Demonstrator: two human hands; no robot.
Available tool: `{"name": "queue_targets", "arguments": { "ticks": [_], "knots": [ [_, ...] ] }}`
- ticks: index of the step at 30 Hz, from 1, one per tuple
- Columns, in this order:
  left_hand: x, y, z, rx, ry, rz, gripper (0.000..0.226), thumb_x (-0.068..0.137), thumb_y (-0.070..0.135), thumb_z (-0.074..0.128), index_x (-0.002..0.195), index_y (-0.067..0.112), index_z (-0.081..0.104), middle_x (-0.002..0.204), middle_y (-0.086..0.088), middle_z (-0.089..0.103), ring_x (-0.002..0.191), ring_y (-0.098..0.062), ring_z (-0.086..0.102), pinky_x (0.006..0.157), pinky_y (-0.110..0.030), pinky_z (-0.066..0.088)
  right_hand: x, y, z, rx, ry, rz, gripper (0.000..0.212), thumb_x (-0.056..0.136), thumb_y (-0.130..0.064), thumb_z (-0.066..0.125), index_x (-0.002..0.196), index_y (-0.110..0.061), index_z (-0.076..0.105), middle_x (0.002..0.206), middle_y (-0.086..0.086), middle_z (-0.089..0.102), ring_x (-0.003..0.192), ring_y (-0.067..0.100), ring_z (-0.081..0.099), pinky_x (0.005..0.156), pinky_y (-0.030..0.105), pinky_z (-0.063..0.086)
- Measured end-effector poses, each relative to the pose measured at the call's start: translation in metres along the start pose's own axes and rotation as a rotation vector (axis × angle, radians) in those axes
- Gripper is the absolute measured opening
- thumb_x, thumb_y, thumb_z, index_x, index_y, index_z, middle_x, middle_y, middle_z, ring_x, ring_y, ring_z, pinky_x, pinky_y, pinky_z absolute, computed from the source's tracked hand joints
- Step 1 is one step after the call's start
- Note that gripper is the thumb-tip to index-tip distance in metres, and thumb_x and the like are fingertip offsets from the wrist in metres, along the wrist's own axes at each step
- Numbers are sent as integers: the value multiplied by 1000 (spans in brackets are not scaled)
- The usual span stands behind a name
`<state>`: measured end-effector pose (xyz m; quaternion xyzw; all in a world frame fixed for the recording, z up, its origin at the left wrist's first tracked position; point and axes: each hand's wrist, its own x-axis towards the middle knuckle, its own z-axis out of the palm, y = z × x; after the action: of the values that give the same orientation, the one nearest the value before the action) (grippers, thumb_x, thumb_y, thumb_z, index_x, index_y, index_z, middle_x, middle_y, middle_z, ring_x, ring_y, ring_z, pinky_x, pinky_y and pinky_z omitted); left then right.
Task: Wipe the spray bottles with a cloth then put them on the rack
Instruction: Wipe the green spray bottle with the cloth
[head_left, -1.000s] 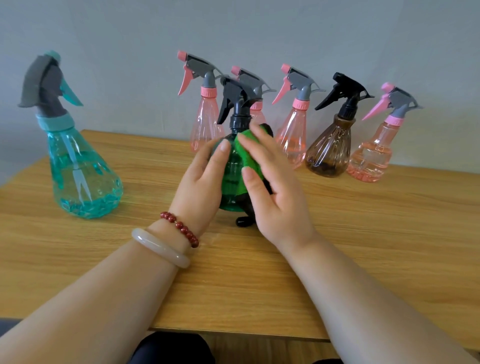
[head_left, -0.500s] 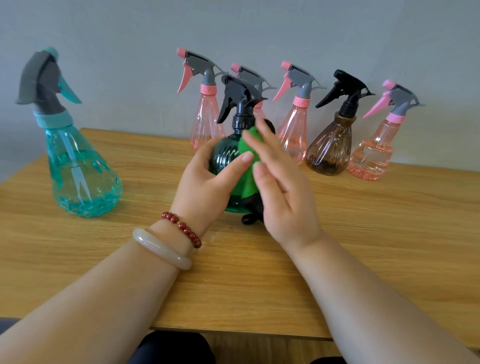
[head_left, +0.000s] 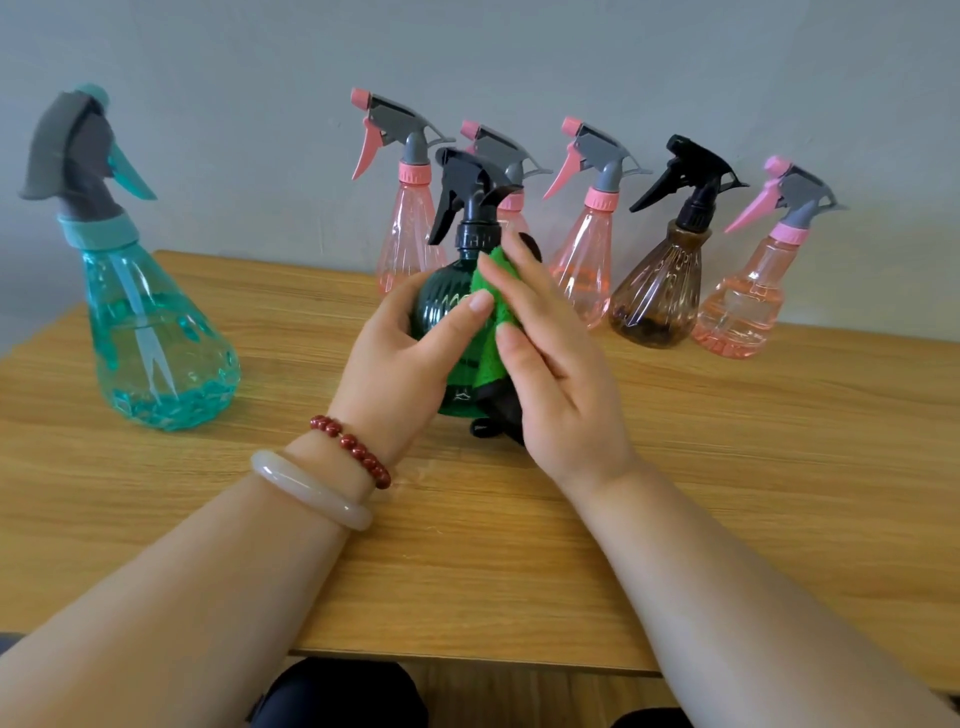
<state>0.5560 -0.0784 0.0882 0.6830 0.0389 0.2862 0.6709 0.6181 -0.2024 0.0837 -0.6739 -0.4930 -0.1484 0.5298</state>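
Note:
A dark green spray bottle with a black trigger head stands upright in the middle of the wooden table. My left hand grips its body from the left, thumb across the front. A green cloth with a black edge lies against the bottle's right side. My right hand presses the cloth onto the bottle with straight fingers. The cloth's lower part hangs down to the table behind my right palm.
A teal spray bottle stands at the left. Along the wall behind stand three pink bottles, a brown bottle with a black head and another pink bottle at the right. No rack is in view.
My left thumb has come round the front of the green bottle. My right hand with the cloth has slid a little to the right and down along the bottle's side.

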Motion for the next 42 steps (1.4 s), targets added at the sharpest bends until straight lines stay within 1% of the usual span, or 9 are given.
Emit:
{"name": "queue_targets", "arguments": {
  "ticks": [4,7,11,16,21,27,33,39,42],
  "knots": [
    [-1,3,-3,28,-51,6,59,75,57,64,120,19,63,105,3,74,98,-12,71,77,-25,57,2,-1,-1,184,94,239,35,105,-31,39,138,-27,46,140,-22,46,136,-8,35,115,16,24],
    [-4,2,-1,-60,-119,-4,63,73,53,64,125,18,58,114,-3,71,105,-18,70,81,-32,58,2,6,-5,341,182,501,37,95,-57,44,127,-42,53,134,-24,53,133,-5,41,120,32,26],
    [-3,2,2,-74,-93,-19,62,70,57,62,120,23,53,111,-4,70,101,-18,70,78,-29,58,1,-6,-5,238,134,337,28,108,-22,30,120,-38,49,112,-41,57,114,-26,43,98,0,29],
    [-2,5,1,-7,-18,18,43,77,55,70,112,32,62,107,3,71,95,-5,70,73,-18,55,0,-4,-3,43,131,94,38,104,-12,38,140,-4,46,143,6,52,136,11,43,114,26,33],
    [-1,0,3,37,3,32,48,92,49,60,131,21,55,111,5,69,99,-5,68,80,-23,56,0,-4,0,-68,144,65,40,103,-12,43,143,-5,44,148,2,44,142,9,36,115,19,26],
    [-4,1,-1,178,-30,104,61,65,65,64,119,42,46,114,12,64,106,-1,64,89,-24,53,0,-2,1,-18,38,-1,46,103,-19,39,146,-3,38,155,12,35,147,16,27,119,27,24],
    [-6,4,0,171,-70,109,57,70,57,80,114,42,47,110,12,65,99,5,64,80,-14,52,3,-1,-3,201,78,190,41,105,-16,31,146,-15,37,152,-4,40,142,-3,30,112,10,22],
    [-3,3,1,96,1,80,41,75,50,74,109,39,53,98,10,68,87,0,68,72,-18,54,-2,-3,2,16,5,-19,45,103,-10,37,147,0,33,154,6,29,149,16,23,119,26,21],
    [-5,7,1,76,-36,83,39,80,44,73,112,34,53,98,12,67,86,6,67,71,-12,51,1,-2,2,100,47,90,41,106,-12,34,147,-8,35,150,-12,37,142,-2,30,114,15,24]
  ]
}}
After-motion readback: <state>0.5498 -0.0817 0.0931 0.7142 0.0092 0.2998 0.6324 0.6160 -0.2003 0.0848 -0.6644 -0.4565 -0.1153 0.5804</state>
